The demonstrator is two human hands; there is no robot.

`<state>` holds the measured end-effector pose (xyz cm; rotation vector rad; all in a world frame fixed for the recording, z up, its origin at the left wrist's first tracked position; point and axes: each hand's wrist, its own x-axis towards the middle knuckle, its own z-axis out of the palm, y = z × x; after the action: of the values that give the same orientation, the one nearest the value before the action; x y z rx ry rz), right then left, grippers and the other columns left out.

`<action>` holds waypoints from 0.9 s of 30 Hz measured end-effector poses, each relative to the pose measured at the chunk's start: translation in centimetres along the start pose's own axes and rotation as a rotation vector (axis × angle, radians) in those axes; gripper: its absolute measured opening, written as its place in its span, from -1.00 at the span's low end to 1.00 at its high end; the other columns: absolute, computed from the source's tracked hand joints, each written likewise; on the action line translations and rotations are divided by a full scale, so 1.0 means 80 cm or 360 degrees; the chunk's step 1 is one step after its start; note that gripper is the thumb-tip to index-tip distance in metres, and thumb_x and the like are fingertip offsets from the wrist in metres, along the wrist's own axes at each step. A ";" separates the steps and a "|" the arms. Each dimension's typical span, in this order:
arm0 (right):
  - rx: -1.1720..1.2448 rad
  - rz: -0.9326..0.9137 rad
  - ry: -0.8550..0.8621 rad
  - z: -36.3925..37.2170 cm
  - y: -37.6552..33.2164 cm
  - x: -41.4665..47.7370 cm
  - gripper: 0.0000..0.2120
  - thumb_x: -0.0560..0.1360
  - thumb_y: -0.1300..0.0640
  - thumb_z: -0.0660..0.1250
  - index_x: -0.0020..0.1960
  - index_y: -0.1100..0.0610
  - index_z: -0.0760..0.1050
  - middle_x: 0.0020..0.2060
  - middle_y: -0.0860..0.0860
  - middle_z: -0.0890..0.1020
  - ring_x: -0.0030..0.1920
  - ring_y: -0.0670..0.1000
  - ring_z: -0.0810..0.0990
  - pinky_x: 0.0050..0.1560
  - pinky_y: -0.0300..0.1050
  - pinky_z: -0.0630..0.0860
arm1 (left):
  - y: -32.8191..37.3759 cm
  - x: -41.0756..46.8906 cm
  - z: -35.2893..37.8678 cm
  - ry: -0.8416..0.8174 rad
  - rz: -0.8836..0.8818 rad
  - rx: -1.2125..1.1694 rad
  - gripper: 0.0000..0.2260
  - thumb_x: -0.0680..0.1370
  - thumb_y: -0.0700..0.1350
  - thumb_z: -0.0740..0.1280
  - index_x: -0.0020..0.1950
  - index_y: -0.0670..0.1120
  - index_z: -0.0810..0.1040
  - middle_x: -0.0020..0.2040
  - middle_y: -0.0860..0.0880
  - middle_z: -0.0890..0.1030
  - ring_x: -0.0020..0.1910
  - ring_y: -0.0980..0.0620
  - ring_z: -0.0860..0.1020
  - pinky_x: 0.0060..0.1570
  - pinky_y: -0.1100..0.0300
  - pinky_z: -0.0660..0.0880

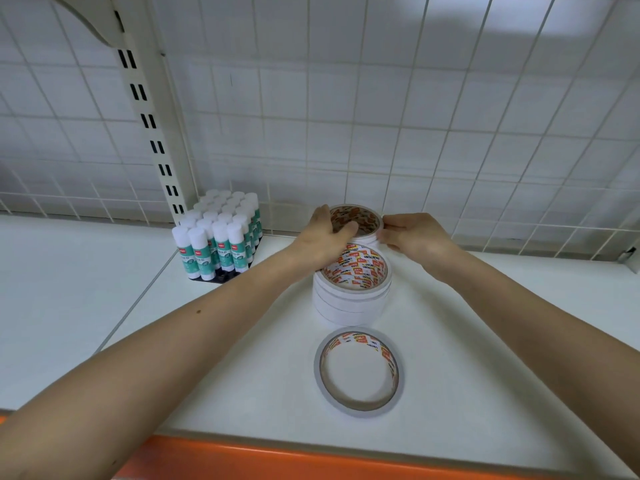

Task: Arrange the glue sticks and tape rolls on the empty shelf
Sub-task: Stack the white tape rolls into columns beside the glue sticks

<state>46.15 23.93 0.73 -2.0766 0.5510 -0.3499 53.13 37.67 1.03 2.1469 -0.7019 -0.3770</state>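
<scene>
One flat tape roll point(359, 372) lies loose at the shelf point(485, 341) front; both hands, left point(325, 237) and right point(412, 237), clasp the rear stack point(356, 223). Glue sticks point(218, 233) look placed, so the task seems nearly done.

Bright, even light from overhead, cool white; a soft grey shadow band lies across the top of the wire grid back panel point(381, 98), and the white shelf point(467, 341) is close to washed out, with only faint shadows under the forearms and beside the stacked tape rolls point(351, 292). Wide-angle bend is strong: grid lines bow toward the corners, the slotted upright point(152, 133) leans, and the orange shelf edge point(311, 459) curves. Centre is fairly sharp, print on the glue sticks point(221, 240) unreadable, and the near forearms and corners go soft.
</scene>
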 end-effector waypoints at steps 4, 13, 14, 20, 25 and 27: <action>-0.0049 0.0013 0.0028 -0.001 -0.008 -0.008 -0.79 0.44 0.18 0.34 0.02 0.26 0.56 -0.05 0.14 0.64 0.04 0.11 0.57 0.24 0.12 0.43 | 0.004 -0.003 -0.002 -0.0077 -0.0035 -0.0063 -0.40 0.60 0.09 0.10 0.51 -0.14 -0.06 0.52 -0.10 0.06 0.47 -0.07 0.15 0.38 0.14 0.16; -0.0269 -0.0040 -0.0121 -0.022 -0.021 -0.062 -0.70 0.47 0.07 0.34 0.09 0.26 0.54 0.07 0.12 0.63 0.12 0.07 0.56 0.21 -0.08 0.43 | -0.009 -0.062 -0.039 0.0006 0.0401 0.0213 -0.41 0.49 0.06 0.32 0.45 -0.08 0.22 0.32 0.11 0.36 0.15 0.24 0.36 0.01 0.54 0.29; -0.0250 -0.0030 -0.0169 -0.021 -0.020 -0.068 -0.72 0.46 0.07 0.35 0.09 0.22 0.56 0.04 0.06 0.65 0.09 0.01 0.58 0.20 -0.14 0.43 | -0.009 -0.070 -0.039 -0.0046 0.0445 0.0212 -0.41 0.46 0.03 0.37 0.43 -0.08 0.26 0.19 0.17 0.38 0.07 0.30 0.34 -0.14 0.65 0.26; -0.0026 -0.0080 -0.0429 -0.012 -0.013 -0.086 -0.80 0.43 0.09 0.37 0.06 0.00 0.58 -0.05 -0.09 0.66 -0.07 -0.26 0.60 0.04 -0.45 0.45 | -0.011 -0.085 -0.032 -0.0159 0.0425 0.0289 -0.29 0.35 0.02 0.49 0.41 -0.07 0.26 0.20 0.10 0.45 0.08 0.23 0.35 -0.15 0.51 0.26; -0.0001 -0.0103 -0.0414 -0.009 -0.014 -0.091 -0.76 0.41 0.11 0.40 0.08 0.04 0.58 -0.03 -0.07 0.66 -0.04 -0.21 0.61 -0.02 -0.49 0.46 | -0.010 -0.086 -0.029 -0.0136 0.0427 0.0467 -0.17 0.32 0.05 0.51 0.47 -0.11 0.17 0.39 -0.02 0.39 0.34 0.03 0.36 0.03 0.43 0.20; -0.0017 -0.0094 -0.0381 -0.008 -0.013 -0.091 -0.75 0.41 0.09 0.40 0.09 0.03 0.58 -0.02 -0.07 0.67 -0.02 -0.19 0.61 0.05 -0.41 0.48 | -0.011 -0.086 -0.027 -0.0120 0.0419 0.0461 -0.20 0.32 0.04 0.51 0.45 -0.12 0.20 0.37 -0.03 0.41 0.32 0.01 0.38 0.04 0.41 0.21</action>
<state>39.86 27.67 1.70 -2.1114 0.3489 -0.1292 48.99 43.56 1.83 2.2774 -1.1258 -0.2257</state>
